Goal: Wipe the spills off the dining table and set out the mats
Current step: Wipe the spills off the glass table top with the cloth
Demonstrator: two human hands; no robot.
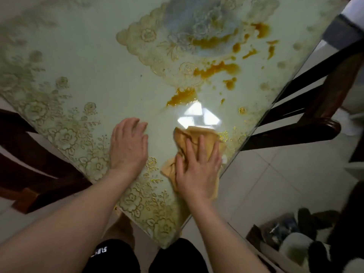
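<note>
Pressing the tan cloth (pixel 202 134) flat on the bench (pixel 98 75) near its edge, your right hand (pixel 198 170) has its fingers spread wide. Your left hand (pixel 129 143) rests flat just beside it, fingers straight. Orange spills (pixel 216 68) lie farther up.

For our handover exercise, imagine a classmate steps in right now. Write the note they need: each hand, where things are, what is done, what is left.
Left hand: open, flat on the table, holding nothing.
Right hand: fingers spread, pressing the tan cloth onto the table near its right edge.
Spills: orange-brown patches lie beyond the cloth, unwiped, some on a lace-edged mat shape.
Done: the patch around the cloth looks clean.
Left: wipe those spills, then set out the mats.
</note>
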